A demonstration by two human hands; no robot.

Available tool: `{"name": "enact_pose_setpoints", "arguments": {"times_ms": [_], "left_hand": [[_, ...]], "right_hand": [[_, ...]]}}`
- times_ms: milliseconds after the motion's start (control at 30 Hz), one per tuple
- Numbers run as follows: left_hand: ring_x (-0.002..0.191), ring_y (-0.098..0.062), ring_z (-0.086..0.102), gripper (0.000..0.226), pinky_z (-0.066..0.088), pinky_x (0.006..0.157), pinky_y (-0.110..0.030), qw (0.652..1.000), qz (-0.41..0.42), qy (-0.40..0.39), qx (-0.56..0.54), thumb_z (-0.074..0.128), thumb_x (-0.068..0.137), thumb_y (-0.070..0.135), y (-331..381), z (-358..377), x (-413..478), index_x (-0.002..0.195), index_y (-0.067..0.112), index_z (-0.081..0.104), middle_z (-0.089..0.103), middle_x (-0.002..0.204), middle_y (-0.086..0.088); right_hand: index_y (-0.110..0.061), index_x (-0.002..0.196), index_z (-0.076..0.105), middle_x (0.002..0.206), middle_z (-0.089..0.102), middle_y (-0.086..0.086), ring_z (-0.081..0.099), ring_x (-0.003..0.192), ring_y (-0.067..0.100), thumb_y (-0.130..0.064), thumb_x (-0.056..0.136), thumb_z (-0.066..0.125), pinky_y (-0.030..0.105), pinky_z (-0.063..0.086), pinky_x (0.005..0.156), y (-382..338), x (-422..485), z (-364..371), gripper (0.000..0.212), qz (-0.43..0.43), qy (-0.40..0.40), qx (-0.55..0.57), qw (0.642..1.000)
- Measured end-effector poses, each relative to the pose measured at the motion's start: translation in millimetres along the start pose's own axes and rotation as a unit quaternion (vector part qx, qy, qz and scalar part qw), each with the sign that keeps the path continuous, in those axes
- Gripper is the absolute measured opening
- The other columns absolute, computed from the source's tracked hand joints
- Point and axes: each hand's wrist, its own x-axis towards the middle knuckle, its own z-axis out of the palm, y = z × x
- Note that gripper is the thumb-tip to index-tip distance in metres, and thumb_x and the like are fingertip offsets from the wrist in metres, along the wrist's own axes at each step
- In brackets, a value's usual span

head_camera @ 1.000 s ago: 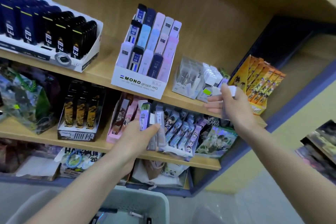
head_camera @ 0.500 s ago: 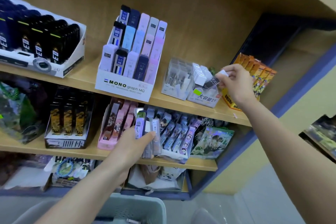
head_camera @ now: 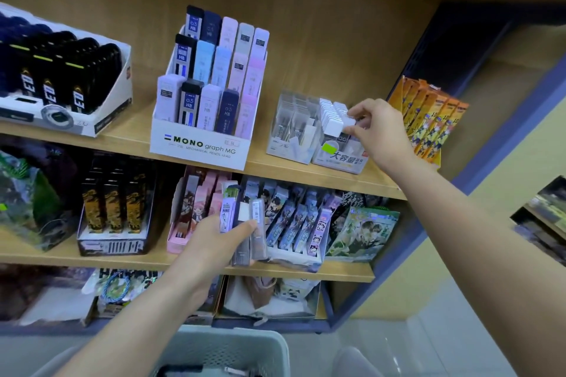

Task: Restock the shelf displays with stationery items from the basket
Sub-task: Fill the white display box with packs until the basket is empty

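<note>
I'm looking at the wooden shelf (head_camera: 306, 173), its boards packed with display boxes. Below it I see the rim of the grey basket (head_camera: 232, 346), but I cannot make out what is inside. On the upper board, the white MONO box (head_camera: 199, 144) holds tiered lead cases. Beside it a clear box (head_camera: 340, 159) holds white-capped cases. The right hand (head_camera: 382, 128) pinches a white case (head_camera: 335, 125) at the clear box's front row. The left hand (head_camera: 211, 242) grips a bundle of lead cases (head_camera: 248, 223) in front of the middle board.

Bright, even indoor light from above, soft shadows beneath each shelf (head_camera: 291, 173) board, lower rows dim and murky, faint sheen on the pale floor (head_camera: 428, 346), wide-angle bending at the edges, corners soft, slight overall blur
</note>
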Motion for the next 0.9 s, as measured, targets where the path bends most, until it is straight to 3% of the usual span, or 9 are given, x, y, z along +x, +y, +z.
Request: {"name": "enact_pose_setpoints", "arguments": {"times_ms": [100,200,300,367,467,533,667,800,900], "left_hand": [[0.067,-0.016,0.069,0.014,0.049,0.047,-0.015,1.000,0.002,0.000,-0.005,0.056,0.094,0.021,-0.7,-0.6,0.7,0.100,0.011,0.065,0.073,0.087,-0.007],[0.066,-0.014,0.068,0.015,0.048,0.047,-0.015,1.000,0.001,-0.002,-0.009,0.056,0.094,0.020,-0.8,-0.3,0.2,0.100,0.010,0.065,0.073,0.089,-0.008],[0.080,-0.016,0.068,0.015,0.048,0.061,-0.023,1.000,0.004,0.004,-0.010,0.057,0.094,0.023,0.1,0.7,-0.3,0.101,0.013,0.065,0.073,0.092,-0.005],[0.085,-0.020,0.069,0.015,0.051,0.072,-0.029,1.000,0.013,0.011,-0.017,0.058,0.093,0.025,1.0,0.8,-0.6,0.100,0.015,0.066,0.073,0.094,-0.005],[0.093,-0.028,0.067,0.016,0.052,0.089,-0.044,0.999,0.028,0.029,-0.019,0.059,0.092,0.025,1.5,-0.3,-1.6,0.097,0.013,0.068,0.073,0.093,-0.009],[0.097,-0.031,0.066,0.014,0.049,0.094,-0.050,0.998,0.034,0.040,-0.026,0.059,0.092,0.025,1.9,-2.3,-3.7,0.095,0.014,0.068,0.073,0.093,-0.010],[0.089,-0.027,0.068,0.012,0.055,0.084,-0.044,0.997,0.051,0.037,-0.036,0.059,0.092,0.024,2.2,-7.0,-7.1,0.091,0.017,0.068,0.073,0.089,-0.008],[0.067,-0.012,0.068,0.008,0.059,0.072,-0.037,0.995,0.061,0.032,-0.066,0.059,0.092,0.021,4.6,-10.2,-9.2,0.087,0.017,0.065,0.072,0.082,-0.002],[0.059,-0.011,0.066,0.006,0.058,0.059,-0.028,0.995,0.058,0.019,-0.073,0.059,0.091,0.021,5.5,-12.9,-10.9,0.092,0.017,0.064,0.071,0.081,-0.003]], "right_hand": [[-0.009,0.112,0.056,0.106,0.043,-0.002,0.049,0.077,0.009,-0.010,0.093,0.058,0.021,0.043,0.075,-9.4,-16.0,3.1,0.019,0.000,0.064,0.007,0.998],[-0.014,0.103,0.052,0.095,0.049,-0.005,0.046,0.073,0.000,-0.013,0.096,0.050,0.010,0.037,0.067,-34.4,-53.2,6.8,0.007,-0.011,0.094,0.106,0.990],[-0.026,0.098,0.049,0.088,0.053,-0.015,0.051,0.078,-0.007,-0.030,0.097,0.049,0.008,0.042,0.070,-59.8,-99.3,19.9,0.005,0.041,-0.120,0.163,0.978],[-0.025,0.098,0.053,0.093,0.059,-0.012,0.057,0.084,0.000,-0.040,0.094,0.052,0.020,0.050,0.080,-70.6,-125.5,33.0,0.016,0.099,-0.262,0.209,0.937],[-0.020,0.096,0.055,0.091,0.066,-0.003,0.063,0.078,0.007,-0.032,0.092,0.057,0.026,0.056,0.077,-81.4,-148.2,49.0,0.013,0.168,-0.349,0.288,0.876],[-0.017,0.094,0.054,0.081,0.067,-0.004,0.063,0.068,0.004,-0.022,0.093,0.058,0.020,0.055,0.067,-87.1,-155.3,53.6,0.006,0.200,-0.343,0.353,0.847],[-0.012,0.095,0.058,0.076,0.065,-0.001,0.065,0.071,0.006,-0.017,0.094,0.056,0.022,0.057,0.070,-92.6,-158.9,51.7,0.005,0.216,-0.260,0.400,0.852],[-0.012,0.094,0.059,0.089,0.068,-0.001,0.069,0.081,0.009,-0.020,0.096,0.052,0.025,0.057,0.077,-86.2,-143.7,33.3,0.010,0.199,-0.173,0.393,0.881],[-0.013,0.096,0.060,0.090,0.069,0.004,0.069,0.075,0.007,-0.016,0.095,0.053,0.016,0.054,0.070,-78.5,-118.8,7.9,0.008,0.179,-0.108,0.377,0.902]]}}
